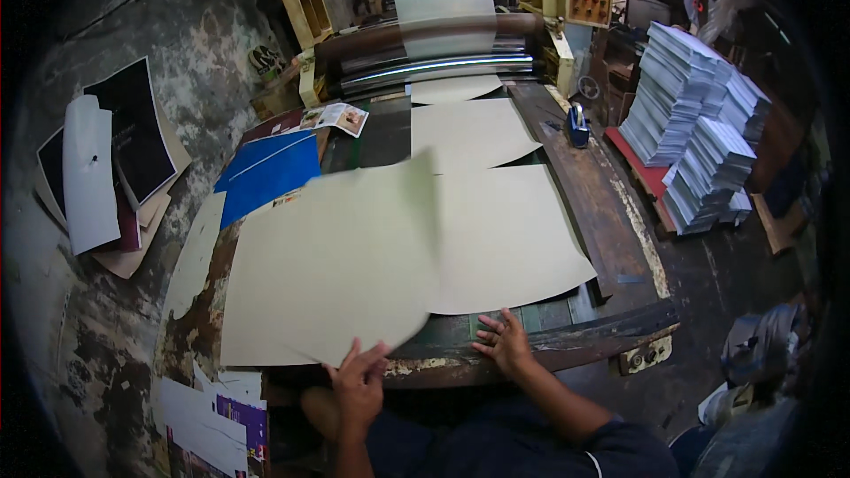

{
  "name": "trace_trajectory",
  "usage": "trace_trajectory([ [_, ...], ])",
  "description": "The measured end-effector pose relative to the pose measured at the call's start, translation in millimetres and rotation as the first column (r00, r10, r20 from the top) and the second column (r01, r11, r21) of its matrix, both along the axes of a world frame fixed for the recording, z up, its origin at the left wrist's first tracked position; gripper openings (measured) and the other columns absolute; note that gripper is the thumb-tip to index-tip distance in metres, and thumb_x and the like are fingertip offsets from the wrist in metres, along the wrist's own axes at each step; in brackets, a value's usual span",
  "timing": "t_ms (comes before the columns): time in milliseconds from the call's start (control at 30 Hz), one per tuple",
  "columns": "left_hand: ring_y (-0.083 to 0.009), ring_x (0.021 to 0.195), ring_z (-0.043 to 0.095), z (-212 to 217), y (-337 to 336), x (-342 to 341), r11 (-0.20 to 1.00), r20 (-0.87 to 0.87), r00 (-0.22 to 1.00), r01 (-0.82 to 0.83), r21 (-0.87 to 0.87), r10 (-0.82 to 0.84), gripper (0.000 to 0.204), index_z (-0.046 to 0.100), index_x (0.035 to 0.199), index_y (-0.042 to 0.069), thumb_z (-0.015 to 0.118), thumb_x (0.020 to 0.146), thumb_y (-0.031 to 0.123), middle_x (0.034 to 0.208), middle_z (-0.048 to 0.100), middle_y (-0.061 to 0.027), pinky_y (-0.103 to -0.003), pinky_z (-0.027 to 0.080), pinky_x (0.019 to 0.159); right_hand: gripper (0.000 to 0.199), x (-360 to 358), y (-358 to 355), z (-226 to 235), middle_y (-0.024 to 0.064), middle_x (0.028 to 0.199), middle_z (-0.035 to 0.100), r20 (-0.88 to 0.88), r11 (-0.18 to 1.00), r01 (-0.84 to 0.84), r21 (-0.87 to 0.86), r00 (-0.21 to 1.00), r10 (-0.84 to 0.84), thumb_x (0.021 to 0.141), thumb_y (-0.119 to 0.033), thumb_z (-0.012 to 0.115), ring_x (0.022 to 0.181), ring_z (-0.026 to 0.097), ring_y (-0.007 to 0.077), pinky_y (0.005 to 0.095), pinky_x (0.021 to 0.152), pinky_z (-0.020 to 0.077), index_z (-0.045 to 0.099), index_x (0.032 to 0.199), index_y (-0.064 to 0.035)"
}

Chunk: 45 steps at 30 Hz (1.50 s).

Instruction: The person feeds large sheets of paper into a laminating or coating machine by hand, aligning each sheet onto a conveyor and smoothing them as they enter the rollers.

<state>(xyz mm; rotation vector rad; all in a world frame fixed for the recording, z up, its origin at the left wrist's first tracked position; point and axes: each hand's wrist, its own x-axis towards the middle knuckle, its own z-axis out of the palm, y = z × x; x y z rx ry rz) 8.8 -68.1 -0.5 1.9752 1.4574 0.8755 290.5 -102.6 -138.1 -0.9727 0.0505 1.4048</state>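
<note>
Left hand (359, 381) pinches the near edge of a lifted cream sheet (332, 265), left of the delivery table (611, 212); right hand (505, 343) lies spread on the table's near edge, beside the next sheet (505, 239). Best kept flat, unbuckled

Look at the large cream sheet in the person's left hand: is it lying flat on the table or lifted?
Lifted. The left hand grips the cream sheet at its near edge; its far edge is raised and motion-blurred.

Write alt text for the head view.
A person's left hand lifts a large cream sheet by its near edge while the right hand presses flat on the worn feed table, where more cream sheets lie before a roller machine.
</note>
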Motion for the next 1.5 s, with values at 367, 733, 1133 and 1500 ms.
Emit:
trace_trajectory([
  [367,-0.0416,0.133,0.038,17,-2,15,0.851,-0.413,0.861,0.436,0.294,-0.299,0.053,0.063,0.119,0.017,0.059,0.069,-0.001,0.134,0.053,-0.0135,-0.058,0.024,0.109,0.034,16,-64,49,0.0105,0.087,0.061,0.224,0.940,-0.342,0.018,0.917,0.329,0.089,-0.027,0.060,0.071,0.057,0.0170,0.0323,0.062,0.0458,0.054,0.106,0.0013],
  [733,-0.0363,0.108,0.059,-156,-61,13,0.615,-0.436,0.519,0.242,-0.750,-0.736,0.034,0.057,0.120,0.000,0.049,0.090,0.016,0.115,0.062,-0.0222,-0.046,0.045,0.092,0.037,-13,-125,25,0.0131,0.092,0.059,0.117,0.922,-0.369,-0.121,0.917,0.382,0.096,-0.032,0.052,0.076,0.060,0.0216,0.0377,0.067,0.0527,0.049,0.113,0.0002],
  [1133,-0.0354,0.109,0.059,-256,-51,-69,0.560,-0.428,0.563,0.074,-0.825,-0.707,0.036,0.057,0.121,0.002,0.048,0.092,0.021,0.116,0.062,-0.0210,-0.045,0.045,0.093,0.044,-20,-147,29,0.0167,0.096,0.059,-0.009,0.912,-0.375,-0.167,0.925,0.379,0.098,-0.036,0.050,0.079,0.059,0.0224,0.0445,0.077,0.0530,0.044,0.121,0.0010],
  [1500,-0.0345,0.110,0.058,-268,10,-73,0.573,-0.457,0.557,0.042,-0.818,-0.694,0.038,0.058,0.122,0.003,0.047,0.094,0.026,0.118,0.062,-0.0200,-0.044,0.045,0.093,0.043,-11,-96,39,0.0155,0.095,0.059,-0.054,0.921,-0.329,-0.207,0.944,0.325,0.098,-0.039,0.047,0.076,0.056,0.0197,0.0443,0.083,0.0493,0.044,0.121,-0.0014],
])
